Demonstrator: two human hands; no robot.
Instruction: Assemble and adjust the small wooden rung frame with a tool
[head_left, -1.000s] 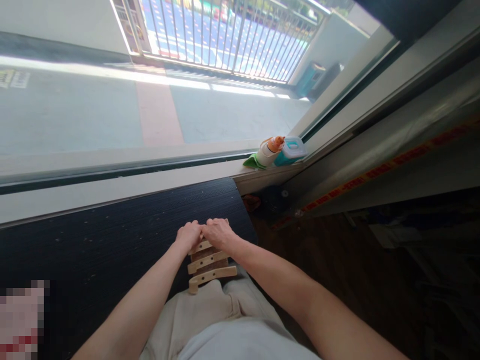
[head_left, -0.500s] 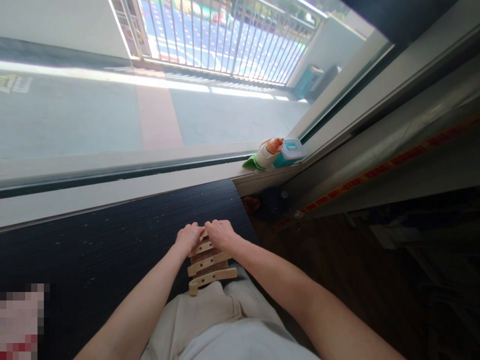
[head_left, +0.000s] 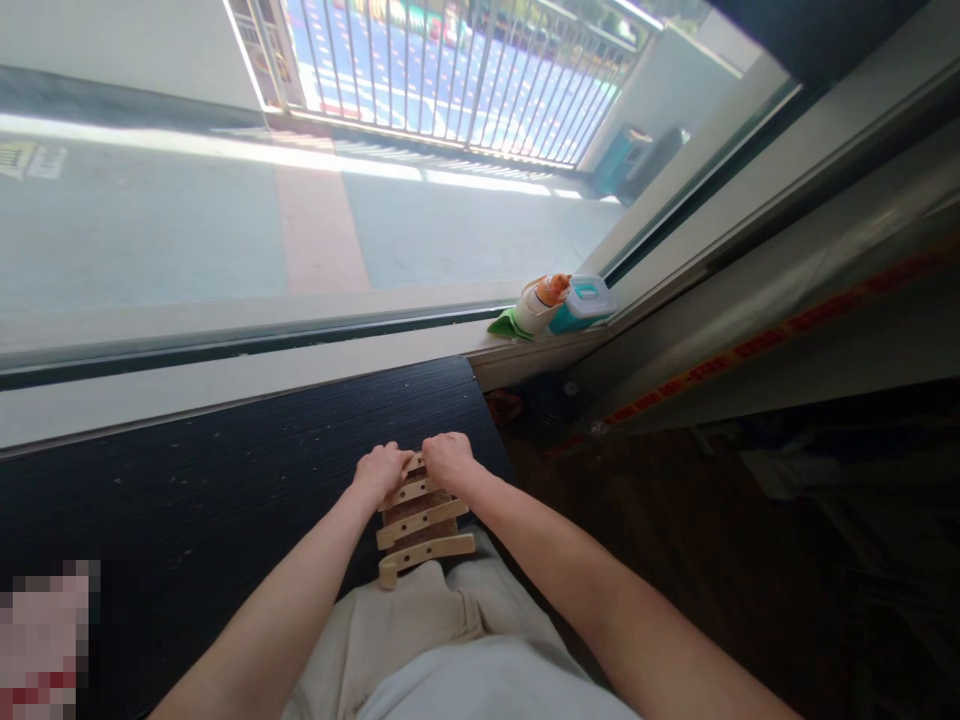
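Equally near, the left hand (head_left: 384, 470) pinches the upper-left edge and the right hand (head_left: 448, 461), hold hidden, curls closed at the upper right of the strapped brown panel (head_left: 421, 522), running down the frame's lower centre.

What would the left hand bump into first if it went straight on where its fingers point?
Probably the right hand, close beside the left hand, though depth is hard to judge from this one view.
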